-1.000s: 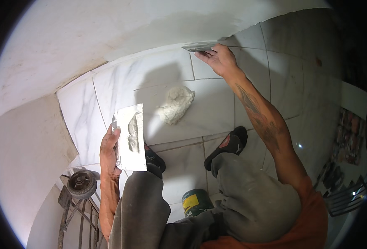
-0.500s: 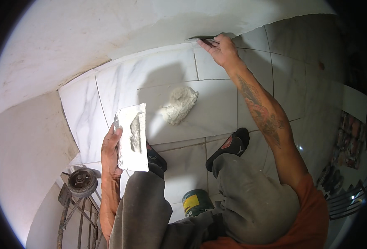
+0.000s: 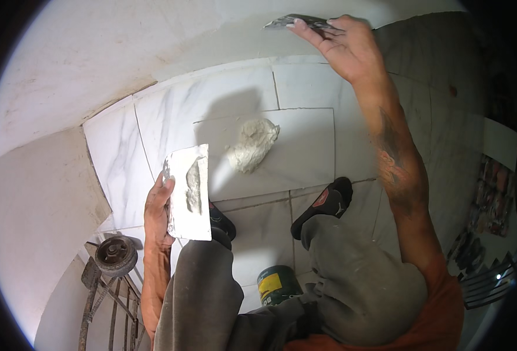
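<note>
My left hand (image 3: 157, 209) grips a flat rectangular plastering blade (image 3: 181, 219) by its left edge, held above my left knee. A ridge of white putty (image 3: 193, 186) lies along its face. At the far side, the fingers of my right hand (image 3: 355, 52) are closed on a putty knife (image 3: 305, 22), thumb and fingertips pressing its flat blade. That blade is up near the lower wall (image 3: 212, 44), where a damp grey patch shows; whether it touches cannot be told. Between my hands, a mound of white putty (image 3: 255, 143) rests on a flat tile (image 3: 305, 158).
Marble-patterned tiles (image 3: 115, 140) cover the floor. A dark green can (image 3: 278, 285) with a yellow label stands between my legs, behind my slippered feet. A rusty metal frame with a wheel (image 3: 116, 256) is at lower left. A dark slatted rack (image 3: 489, 284) sits at lower right.
My right hand has moved farther up the wall and slightly right with the putty knife, away from the floor joint. The left hand and its blade have barely shifted.
</note>
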Available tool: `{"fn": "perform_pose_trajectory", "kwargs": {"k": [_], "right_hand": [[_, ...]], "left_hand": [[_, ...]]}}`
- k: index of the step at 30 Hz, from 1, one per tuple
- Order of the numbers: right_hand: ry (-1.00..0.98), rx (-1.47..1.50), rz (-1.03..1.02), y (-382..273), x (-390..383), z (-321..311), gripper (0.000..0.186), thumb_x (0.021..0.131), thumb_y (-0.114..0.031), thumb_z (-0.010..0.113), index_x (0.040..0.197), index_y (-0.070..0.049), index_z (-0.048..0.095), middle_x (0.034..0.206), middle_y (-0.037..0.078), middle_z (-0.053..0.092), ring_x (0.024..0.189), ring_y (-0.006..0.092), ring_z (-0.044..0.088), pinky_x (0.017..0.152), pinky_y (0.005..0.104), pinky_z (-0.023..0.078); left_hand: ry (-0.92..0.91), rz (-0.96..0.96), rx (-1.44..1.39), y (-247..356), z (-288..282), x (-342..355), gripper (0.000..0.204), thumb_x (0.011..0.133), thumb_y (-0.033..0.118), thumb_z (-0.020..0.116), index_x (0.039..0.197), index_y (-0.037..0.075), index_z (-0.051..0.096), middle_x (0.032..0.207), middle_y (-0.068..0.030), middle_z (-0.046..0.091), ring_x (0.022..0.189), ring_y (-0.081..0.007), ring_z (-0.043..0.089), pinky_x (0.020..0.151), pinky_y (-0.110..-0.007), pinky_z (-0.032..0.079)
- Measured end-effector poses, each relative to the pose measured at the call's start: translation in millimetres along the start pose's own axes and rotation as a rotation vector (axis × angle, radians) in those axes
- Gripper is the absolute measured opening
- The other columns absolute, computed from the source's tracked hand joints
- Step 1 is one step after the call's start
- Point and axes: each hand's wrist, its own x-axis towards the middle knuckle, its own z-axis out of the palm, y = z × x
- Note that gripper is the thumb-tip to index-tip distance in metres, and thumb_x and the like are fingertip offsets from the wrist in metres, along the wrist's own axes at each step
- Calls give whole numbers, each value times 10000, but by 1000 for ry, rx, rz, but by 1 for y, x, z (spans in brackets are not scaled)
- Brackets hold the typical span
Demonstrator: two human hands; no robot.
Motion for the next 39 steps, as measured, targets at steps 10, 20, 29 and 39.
{"fn": "perform_pose_trajectory", "kwargs": {"k": [10, 20, 29, 39], "right_hand": [[130, 16, 139, 68, -32, -22, 402, 884, 8, 352, 1255, 159, 322, 1289, 312, 386, 1187, 455, 443, 1043, 584, 433], [203, 53, 219, 130, 34, -54, 384, 881, 23, 339, 1248, 135, 322, 1325, 293, 350, 1263, 421, 385, 1073, 573, 407], [238, 136, 137, 125, 47, -46, 236, 892, 25, 332, 1099, 127, 385, 1288, 303, 380, 1233, 435, 408, 1079, 580, 402], [12, 141, 112, 41, 10, 39, 391, 900, 34, 330, 1194, 281, 255, 1322, 400, 312, 1255, 521, 350, 1112, 581, 360]], "left_hand": [[33, 13, -9, 2, -6, -3, 556, 938, 231, 521, 1380, -70, 366, 1106, -158, 638, 854, -170, 687, 732, -277, 589], [54, 2, -4, 4, -7, -4, 553, 937, 255, 535, 1365, -60, 385, 1054, -140, 656, 780, -147, 693, 666, -253, 594], [108, 11, -32, 3, -12, -4, 539, 941, 241, 534, 1367, -53, 384, 1053, -140, 658, 776, -144, 695, 654, -254, 599], [-6, -11, -53, 5, -11, -7, 506, 947, 200, 504, 1362, -62, 378, 1078, -165, 639, 833, -196, 691, 705, -300, 595]]}}
